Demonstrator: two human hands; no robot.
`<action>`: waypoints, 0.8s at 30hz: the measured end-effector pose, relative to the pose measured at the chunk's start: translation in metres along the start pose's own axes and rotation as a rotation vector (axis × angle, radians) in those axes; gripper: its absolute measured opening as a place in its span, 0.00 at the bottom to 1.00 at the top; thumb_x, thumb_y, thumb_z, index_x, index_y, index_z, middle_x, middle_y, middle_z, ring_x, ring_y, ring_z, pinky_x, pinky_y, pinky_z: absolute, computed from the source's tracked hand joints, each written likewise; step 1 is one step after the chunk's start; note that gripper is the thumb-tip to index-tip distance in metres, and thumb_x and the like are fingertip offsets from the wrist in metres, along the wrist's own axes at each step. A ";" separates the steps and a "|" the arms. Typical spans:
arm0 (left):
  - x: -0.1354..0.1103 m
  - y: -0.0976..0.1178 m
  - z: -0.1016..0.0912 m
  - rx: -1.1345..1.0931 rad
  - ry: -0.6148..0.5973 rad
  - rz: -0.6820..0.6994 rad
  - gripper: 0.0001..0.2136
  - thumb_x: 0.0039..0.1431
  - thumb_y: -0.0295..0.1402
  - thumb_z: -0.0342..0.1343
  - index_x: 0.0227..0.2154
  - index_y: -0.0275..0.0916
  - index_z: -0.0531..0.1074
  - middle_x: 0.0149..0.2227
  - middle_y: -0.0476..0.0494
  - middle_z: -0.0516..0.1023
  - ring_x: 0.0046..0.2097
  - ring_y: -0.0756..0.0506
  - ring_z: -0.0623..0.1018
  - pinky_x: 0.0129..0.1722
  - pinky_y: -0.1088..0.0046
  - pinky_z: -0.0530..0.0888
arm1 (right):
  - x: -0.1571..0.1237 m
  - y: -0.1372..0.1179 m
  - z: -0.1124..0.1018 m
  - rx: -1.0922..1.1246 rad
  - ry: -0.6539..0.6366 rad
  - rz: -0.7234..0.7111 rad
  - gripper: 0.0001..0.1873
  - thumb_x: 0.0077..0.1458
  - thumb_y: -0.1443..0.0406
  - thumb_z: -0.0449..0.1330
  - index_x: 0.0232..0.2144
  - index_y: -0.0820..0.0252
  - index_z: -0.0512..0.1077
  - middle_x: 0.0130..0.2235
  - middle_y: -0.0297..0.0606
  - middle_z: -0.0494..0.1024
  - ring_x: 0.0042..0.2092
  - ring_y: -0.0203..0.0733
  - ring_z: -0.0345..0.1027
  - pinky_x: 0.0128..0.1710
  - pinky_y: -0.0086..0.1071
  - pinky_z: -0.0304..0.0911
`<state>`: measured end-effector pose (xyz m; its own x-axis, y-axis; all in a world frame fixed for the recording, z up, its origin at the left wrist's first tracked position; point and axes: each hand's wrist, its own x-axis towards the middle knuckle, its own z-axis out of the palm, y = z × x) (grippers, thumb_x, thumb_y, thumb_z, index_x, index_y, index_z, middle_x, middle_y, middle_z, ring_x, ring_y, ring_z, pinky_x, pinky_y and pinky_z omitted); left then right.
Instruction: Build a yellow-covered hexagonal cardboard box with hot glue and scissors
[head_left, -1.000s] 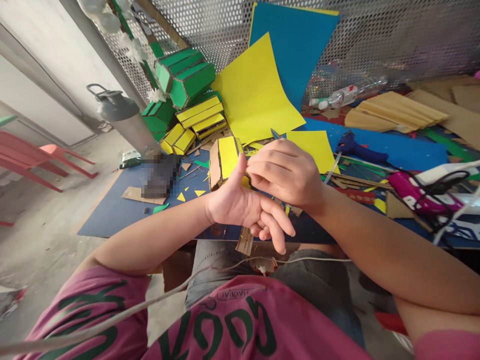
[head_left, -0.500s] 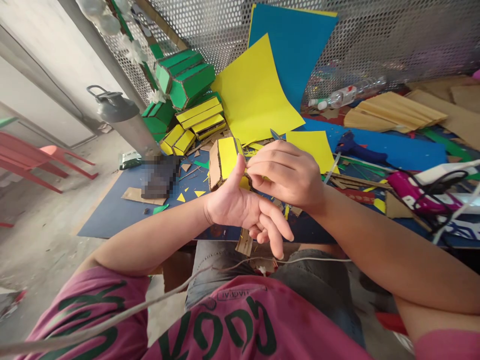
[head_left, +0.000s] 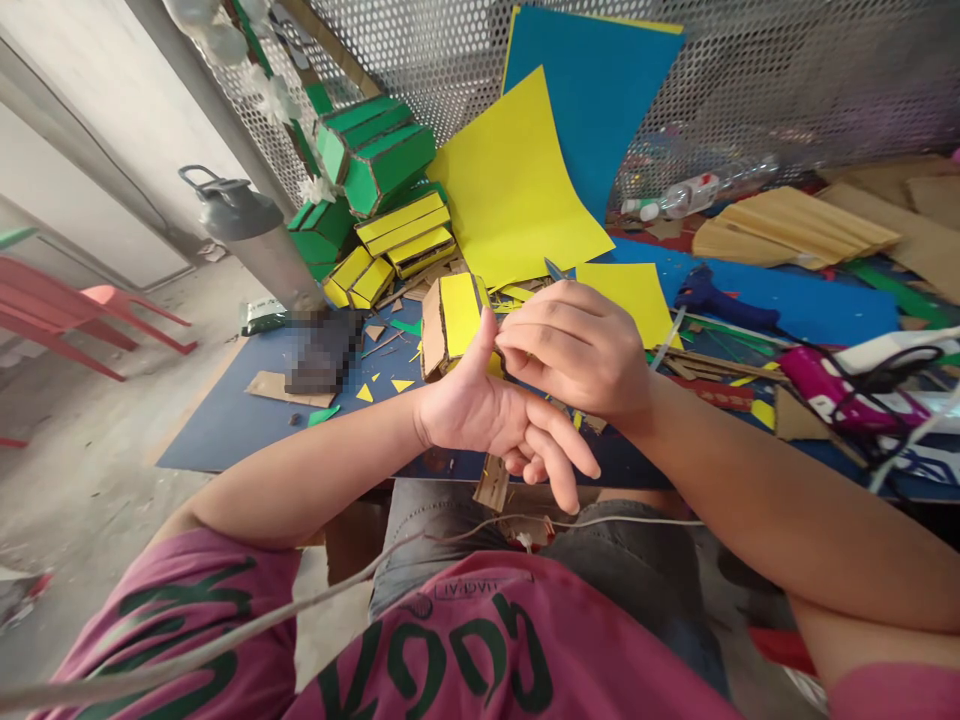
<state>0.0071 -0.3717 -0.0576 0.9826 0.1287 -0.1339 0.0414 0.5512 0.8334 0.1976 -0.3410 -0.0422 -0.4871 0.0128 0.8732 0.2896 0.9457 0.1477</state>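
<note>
My left hand (head_left: 487, 415) is turned palm up over the front of the table, its fingers stretched out and its thumb raised. The fingertips of my right hand (head_left: 577, 345) are pinched together at the tip of my left thumb; anything between them is too small or hidden to make out. Just behind my hands sits a cardboard block (head_left: 457, 310) faced with yellow paper, partly covered by my left thumb. A dark pointed tip (head_left: 553, 270) shows behind my right knuckles; whether my hand touches it I cannot tell.
Yellow blocks (head_left: 405, 235) and green blocks (head_left: 386, 155) are stacked at the back left beside a grey bottle (head_left: 244, 235). A yellow sheet (head_left: 525, 190) leans behind. Glue gun (head_left: 724, 300), magenta tool (head_left: 840, 390) and cardboard strips lie right. A cable (head_left: 465, 532) crosses my lap.
Both hands stay together in nearly the same pose. My left fingers have shifted slightly to the right, and the whole view has moved a little.
</note>
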 end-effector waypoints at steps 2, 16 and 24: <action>0.000 -0.001 0.000 0.011 0.006 -0.006 0.71 0.55 0.78 0.05 0.49 0.26 0.86 0.43 0.22 0.89 0.36 0.39 0.84 0.34 0.67 0.77 | 0.000 -0.001 0.000 0.001 0.005 0.004 0.12 0.69 0.71 0.67 0.51 0.50 0.79 0.46 0.37 0.87 0.49 0.48 0.81 0.51 0.47 0.80; -0.003 0.001 -0.001 0.046 -0.050 0.042 0.78 0.43 0.80 0.01 0.51 0.24 0.85 0.44 0.16 0.88 0.37 0.37 0.83 0.34 0.67 0.77 | 0.004 -0.007 0.003 0.087 0.059 0.120 0.10 0.68 0.72 0.65 0.44 0.50 0.79 0.44 0.33 0.88 0.48 0.45 0.83 0.53 0.43 0.78; -0.002 -0.004 -0.008 0.074 -0.099 0.100 0.82 0.38 0.78 -0.04 0.56 0.23 0.83 0.47 0.20 0.89 0.38 0.41 0.83 0.37 0.70 0.77 | 0.004 -0.006 0.007 0.068 0.093 0.067 0.11 0.68 0.72 0.67 0.48 0.50 0.79 0.44 0.34 0.88 0.47 0.45 0.82 0.51 0.44 0.79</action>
<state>0.0036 -0.3676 -0.0654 0.9953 0.0963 0.0025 -0.0484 0.4770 0.8776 0.1888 -0.3443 -0.0427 -0.3892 0.0500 0.9198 0.2608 0.9636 0.0580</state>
